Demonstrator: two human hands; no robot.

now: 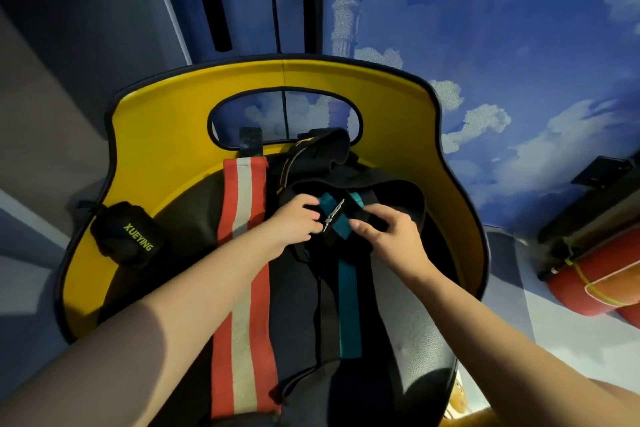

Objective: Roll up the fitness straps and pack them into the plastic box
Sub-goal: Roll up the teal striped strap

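Note:
A black strap with a teal stripe (349, 302) lies lengthwise on the dark seat of a yellow chair (166, 121). Its far end carries a metal buckle (333, 215). My left hand (294, 218) pinches that end from the left and my right hand (388, 232) grips it from the right, thumb on the teal part. An orange strap with a white stripe (246, 288) lies flat to the left, partly under my left forearm. A rolled black strap marked XUEYING (128, 234) rests at the seat's left edge. No plastic box is in view.
More black strap material with yellow stitching (311, 156) is piled at the back of the seat. The chair back has an oval cut-out (284, 118). An orange cylinder with a yellow tie (599, 284) lies at the right. A wall painted with sky and clouds is behind.

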